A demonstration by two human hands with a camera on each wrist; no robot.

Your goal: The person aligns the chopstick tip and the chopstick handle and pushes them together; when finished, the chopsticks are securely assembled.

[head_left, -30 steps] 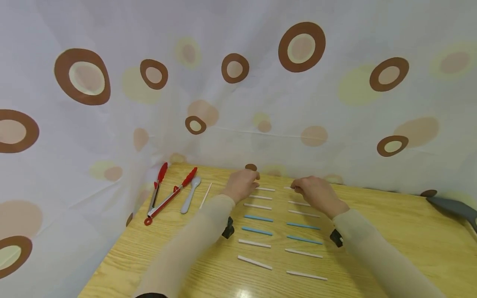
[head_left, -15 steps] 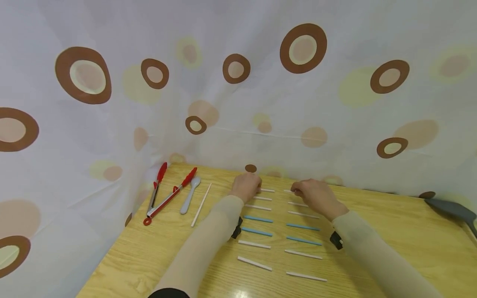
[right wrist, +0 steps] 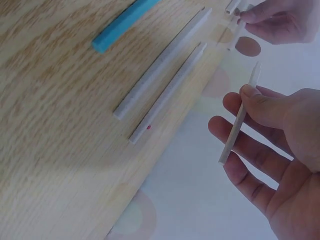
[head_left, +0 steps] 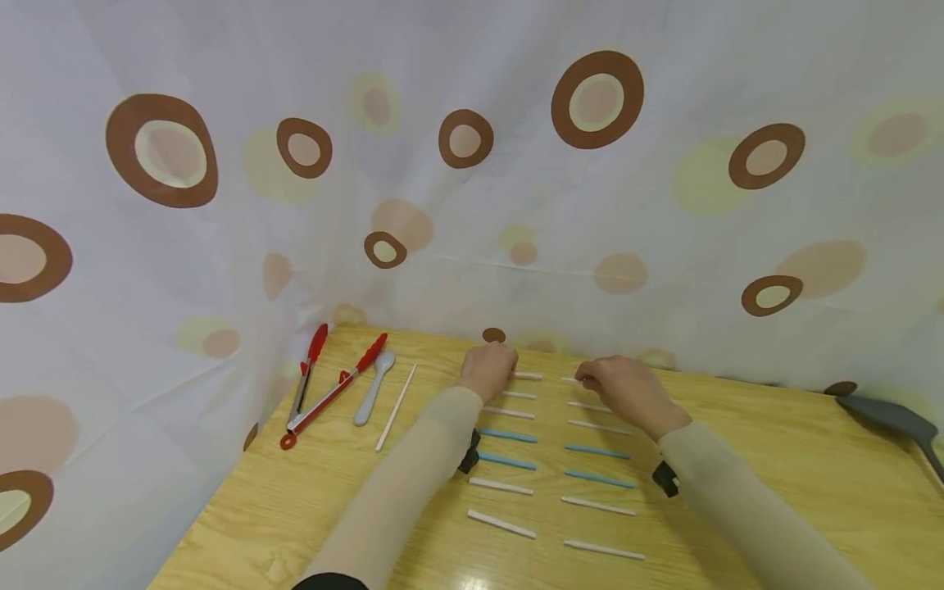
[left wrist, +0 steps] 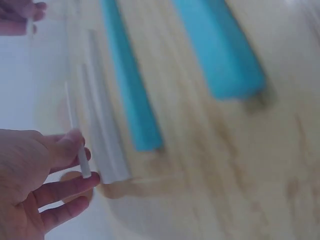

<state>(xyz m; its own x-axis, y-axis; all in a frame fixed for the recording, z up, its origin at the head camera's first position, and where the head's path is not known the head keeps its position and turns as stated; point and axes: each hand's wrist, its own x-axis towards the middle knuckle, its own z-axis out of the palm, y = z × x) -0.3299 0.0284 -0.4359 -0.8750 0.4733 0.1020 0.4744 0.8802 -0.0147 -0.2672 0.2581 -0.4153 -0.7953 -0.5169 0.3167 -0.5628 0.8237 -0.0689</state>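
One white stick (left wrist: 84,161) pinched in my left hand (head_left: 488,371), another stick (right wrist: 235,130) in my right hand (head_left: 624,388), probably because they're thin; blue sticks (head_left: 597,451) lie nearer me than both.

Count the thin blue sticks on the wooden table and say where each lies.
4: in the left column, a farther thin blue stick and a nearer one; in the right column, another farther one and another nearer one. The beige sleeves could hide more.

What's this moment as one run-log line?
left hand: pinches white stick; right hand: pinches second white stick; table: two columns, white sticks and blue sticks; left side: red-tipped tongs, grey spoon
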